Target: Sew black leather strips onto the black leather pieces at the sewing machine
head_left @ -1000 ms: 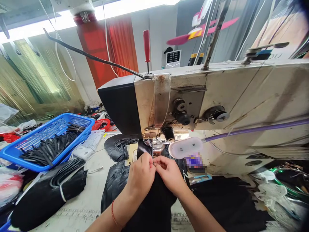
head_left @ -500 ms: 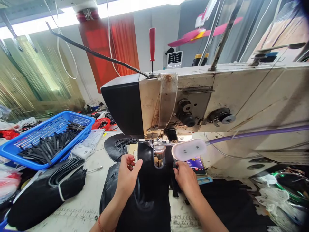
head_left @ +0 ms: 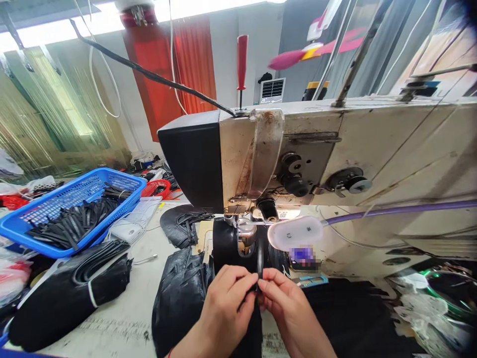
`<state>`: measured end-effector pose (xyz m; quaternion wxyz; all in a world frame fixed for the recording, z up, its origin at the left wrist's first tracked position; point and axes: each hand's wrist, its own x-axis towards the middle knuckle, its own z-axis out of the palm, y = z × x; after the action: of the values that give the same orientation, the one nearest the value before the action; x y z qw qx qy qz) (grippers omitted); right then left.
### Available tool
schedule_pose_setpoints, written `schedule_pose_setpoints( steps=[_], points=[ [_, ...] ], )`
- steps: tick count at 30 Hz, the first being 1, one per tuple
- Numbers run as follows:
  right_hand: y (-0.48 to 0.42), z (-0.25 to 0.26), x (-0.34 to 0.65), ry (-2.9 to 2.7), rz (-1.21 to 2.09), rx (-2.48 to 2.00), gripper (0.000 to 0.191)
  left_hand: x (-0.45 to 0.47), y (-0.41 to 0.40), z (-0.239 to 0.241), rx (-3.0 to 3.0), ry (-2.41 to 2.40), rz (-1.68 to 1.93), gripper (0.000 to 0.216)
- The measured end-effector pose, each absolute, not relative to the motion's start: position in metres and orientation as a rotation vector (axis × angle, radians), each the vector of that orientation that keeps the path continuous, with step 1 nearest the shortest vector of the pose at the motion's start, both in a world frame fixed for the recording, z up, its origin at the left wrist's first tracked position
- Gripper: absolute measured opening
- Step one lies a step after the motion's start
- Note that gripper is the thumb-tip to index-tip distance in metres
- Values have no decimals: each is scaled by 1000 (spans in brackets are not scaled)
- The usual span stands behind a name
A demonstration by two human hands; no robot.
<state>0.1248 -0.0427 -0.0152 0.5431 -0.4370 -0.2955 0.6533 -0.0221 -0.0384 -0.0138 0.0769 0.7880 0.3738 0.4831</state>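
Observation:
Both hands meet just in front of the sewing machine's [head_left: 238, 164] presser area. My left hand [head_left: 228, 301] is closed, thumb and fingers pinching a narrow black strip [head_left: 260, 256]. Close against it, my right hand [head_left: 285, 307] pinches the same strip, which runs up toward the needle area. A black leather-like piece [head_left: 224, 251] with a U-shaped cutout lies under the machine head, partly covered by my hands. Left of my left hand sits a stack of black pieces [head_left: 179, 293].
A blue basket [head_left: 80, 253] of black strips stands at left, above a tied black bundle [head_left: 48, 308]. An oval lamp [head_left: 296, 233] hangs beside the needle, near a phone [head_left: 303, 257] and a light-blue tool [head_left: 313, 281]. Black fabric [head_left: 346, 318] lies at right.
My left hand has moved right and down from the piece's left side. The right hand has come slightly down, and both now pinch the narrow strip together.

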Motion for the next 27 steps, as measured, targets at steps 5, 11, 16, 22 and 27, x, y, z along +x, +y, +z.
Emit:
schedule_pose_setpoints(
  steps=[5,11,16,22,27],
  points=[
    [-43,-21,121,-776,1478,-1047,27,-23,-40,-21,2575,1089,1434,26],
    [-41,-16,119,-568,1772,-859,28,-18,-39,-12,1764,1269,1437,16],
    [-36,-22,117,-579,1800,-878,26,-8,-39,-10,1088,1217,1209,25],
    [-21,-11,120,-563,1628,-1042,35,-30,-31,-14,1164,1460,1552,23],
    [-21,-4,113,-626,1628,-1011,34,-40,-29,-11,1708,1498,1768,10]
  ],
)
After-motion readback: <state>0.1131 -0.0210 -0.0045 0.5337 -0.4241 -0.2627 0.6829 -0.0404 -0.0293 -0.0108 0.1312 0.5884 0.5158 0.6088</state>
